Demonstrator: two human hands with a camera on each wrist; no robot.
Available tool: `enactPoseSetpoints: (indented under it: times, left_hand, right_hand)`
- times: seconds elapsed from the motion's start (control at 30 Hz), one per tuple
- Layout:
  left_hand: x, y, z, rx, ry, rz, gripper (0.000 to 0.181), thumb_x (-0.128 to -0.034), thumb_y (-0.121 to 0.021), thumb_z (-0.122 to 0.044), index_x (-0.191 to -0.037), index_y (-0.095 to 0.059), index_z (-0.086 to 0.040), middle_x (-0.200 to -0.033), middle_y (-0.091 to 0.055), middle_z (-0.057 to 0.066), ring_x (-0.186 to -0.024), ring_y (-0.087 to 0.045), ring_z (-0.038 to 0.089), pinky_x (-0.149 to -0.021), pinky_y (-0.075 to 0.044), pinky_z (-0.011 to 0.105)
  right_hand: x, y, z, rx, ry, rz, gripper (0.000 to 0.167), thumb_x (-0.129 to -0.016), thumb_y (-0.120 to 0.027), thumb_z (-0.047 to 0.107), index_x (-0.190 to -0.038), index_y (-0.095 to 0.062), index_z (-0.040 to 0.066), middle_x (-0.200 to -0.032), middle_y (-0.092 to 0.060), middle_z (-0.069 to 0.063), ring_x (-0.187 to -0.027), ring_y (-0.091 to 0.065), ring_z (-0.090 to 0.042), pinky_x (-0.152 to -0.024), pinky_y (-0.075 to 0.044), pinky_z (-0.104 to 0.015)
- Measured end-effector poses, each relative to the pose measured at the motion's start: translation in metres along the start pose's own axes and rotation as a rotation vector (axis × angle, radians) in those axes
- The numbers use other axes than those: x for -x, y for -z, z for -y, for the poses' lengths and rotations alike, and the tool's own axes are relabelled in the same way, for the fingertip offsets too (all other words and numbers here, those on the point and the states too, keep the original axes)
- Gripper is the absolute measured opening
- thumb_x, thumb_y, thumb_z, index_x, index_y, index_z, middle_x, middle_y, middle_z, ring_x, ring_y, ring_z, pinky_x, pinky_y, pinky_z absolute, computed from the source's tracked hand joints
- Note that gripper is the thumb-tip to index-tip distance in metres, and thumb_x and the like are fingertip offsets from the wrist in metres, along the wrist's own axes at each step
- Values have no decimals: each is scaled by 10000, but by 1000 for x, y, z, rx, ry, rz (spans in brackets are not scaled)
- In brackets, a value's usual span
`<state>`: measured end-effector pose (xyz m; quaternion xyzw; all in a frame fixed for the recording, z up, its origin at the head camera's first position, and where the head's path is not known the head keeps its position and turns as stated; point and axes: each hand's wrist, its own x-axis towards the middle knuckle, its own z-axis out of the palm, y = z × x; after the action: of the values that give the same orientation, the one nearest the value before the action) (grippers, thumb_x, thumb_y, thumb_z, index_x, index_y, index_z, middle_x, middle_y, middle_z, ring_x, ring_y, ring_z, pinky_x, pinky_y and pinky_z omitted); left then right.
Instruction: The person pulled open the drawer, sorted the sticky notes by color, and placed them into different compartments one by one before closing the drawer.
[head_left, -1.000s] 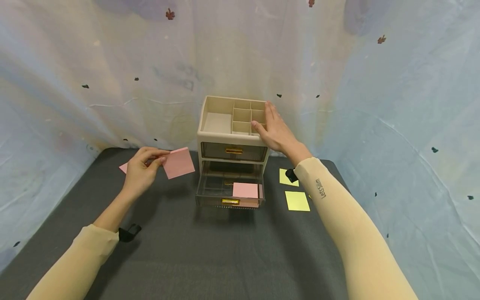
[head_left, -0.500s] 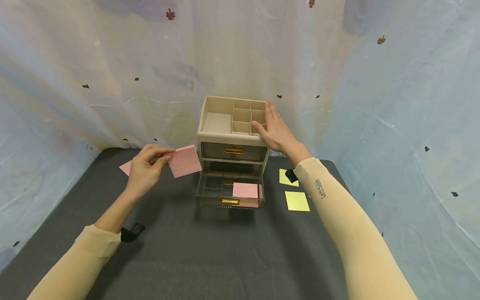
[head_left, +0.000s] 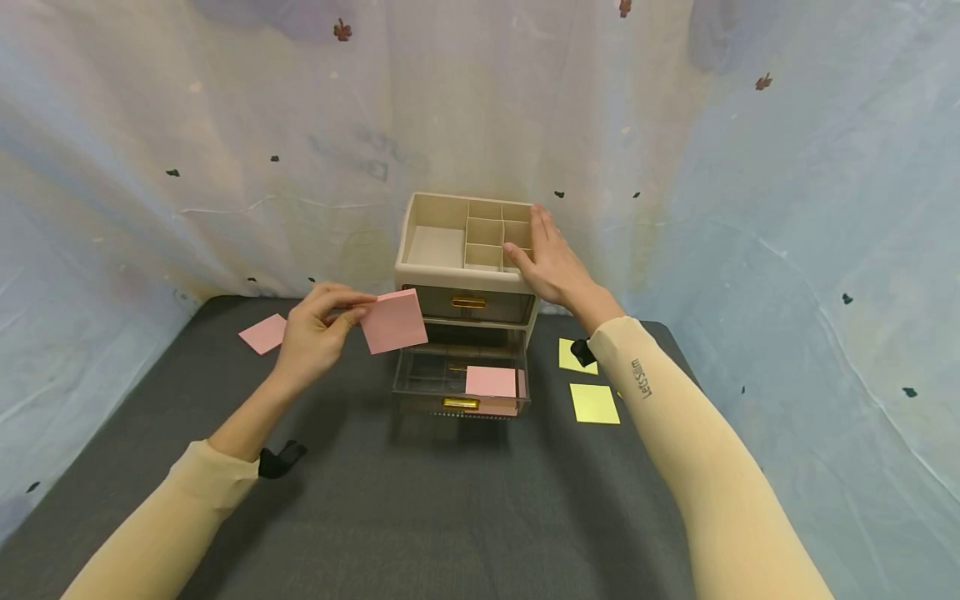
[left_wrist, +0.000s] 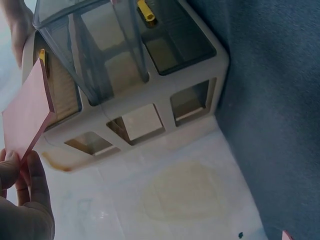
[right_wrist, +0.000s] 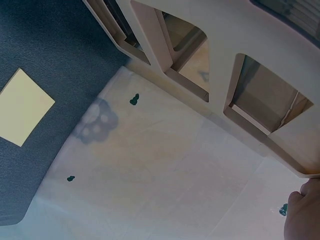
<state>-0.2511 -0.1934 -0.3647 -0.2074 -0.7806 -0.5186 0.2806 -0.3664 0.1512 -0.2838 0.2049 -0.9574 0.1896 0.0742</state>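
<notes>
My left hand (head_left: 317,332) pinches a pink sticky note pad (head_left: 395,322) by its left edge, held in the air before the left side of a cream desk organizer (head_left: 465,273). In the left wrist view, the pad (left_wrist: 29,112) looks tilted, with thumb and fingertips at its lower end. My right hand (head_left: 557,267) rests on the organizer's top right edge, fingers extended and thumb over the small compartments. Below, a clear drawer (head_left: 420,383) is pulled out, with pink sticky notes (head_left: 491,381) lying in its right part.
Another pink pad (head_left: 264,333) lies at the table's back left. Yellow sticky note pads (head_left: 595,403) lie right of the organizer, partly covered by my right arm. An upper drawer (head_left: 442,302) with a gold handle is closed. A patterned curtain (head_left: 300,125) hangs behind the dark table (head_left: 420,517).
My left hand has carried the pink pad rightward, from beside the organizer to in front of its left side. The pad left on the table is now fully exposed. The right hand stays put.
</notes>
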Motion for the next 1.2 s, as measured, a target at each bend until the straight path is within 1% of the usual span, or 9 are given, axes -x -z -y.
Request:
enactPoseSetpoints:
  times: [0.23,0.37,0.47,0.6,0.83,0.97,1.2]
  left_hand:
    - [-3,-8,-6,14,-11,24,189,-958,-708,42,-1122,-789,-6,-1086,-635,106,-989,-585,79,-810,-533,124]
    - [-5,-13,-10,9,-3,56,190,-968,-710,11,-1131,-794,-39,-1084,-637,79,-991,-585,90,-751,-522,137]
    - [-6,-17,-12,-1,-4,88,192,-973,-711,-9,-1138,-795,-60,-1085,-637,63,-988,-584,98,-706,-499,154]
    - [-6,-23,-15,3,-15,129,192,-978,-707,-13,-1140,-793,-72,-1087,-635,58,-973,-589,110,-682,-485,173]
    - [-7,-34,-17,29,-32,206,211,-973,-696,31,-1133,-789,-70,-1081,-630,67,-946,-606,147,-696,-507,190]
    - [-8,-40,-19,4,-37,256,221,-953,-708,56,-1112,-794,-71,-1088,-635,49,-942,-622,154,-703,-531,202]
    - [-8,-47,-21,-48,-46,347,226,-932,-738,45,-1086,-808,-105,-1049,-627,25,-890,-603,169,-666,-516,253]
  right_hand:
    - [1,1,1,-10,0,-4,909,-1071,-259,652,-1651,135,73,-1740,121,-101,-1605,73,-250,-1297,-23,-408]
    - [0,1,0,-11,5,-8,912,-1071,-262,650,-1653,122,62,-1741,111,-111,-1606,66,-255,-1297,-29,-411]
    - [0,1,1,-12,3,-9,914,-1069,-262,655,-1654,117,64,-1741,109,-108,-1605,64,-252,-1297,-28,-405]
    - [0,1,0,-12,6,-7,912,-1070,-263,653,-1652,125,67,-1740,111,-112,-1605,67,-256,-1297,-23,-405]
    - [0,1,1,-13,9,-11,908,-1073,-270,646,-1652,127,71,-1740,108,-113,-1606,65,-257,-1297,-25,-407]
    - [1,1,1,-18,4,-8,905,-1075,-275,640,-1654,120,67,-1741,109,-112,-1607,64,-259,-1297,-25,-410]
    - [1,2,1,-22,4,-10,919,-1068,-273,654,-1655,110,59,-1740,110,-109,-1606,61,-263,-1297,-27,-415]
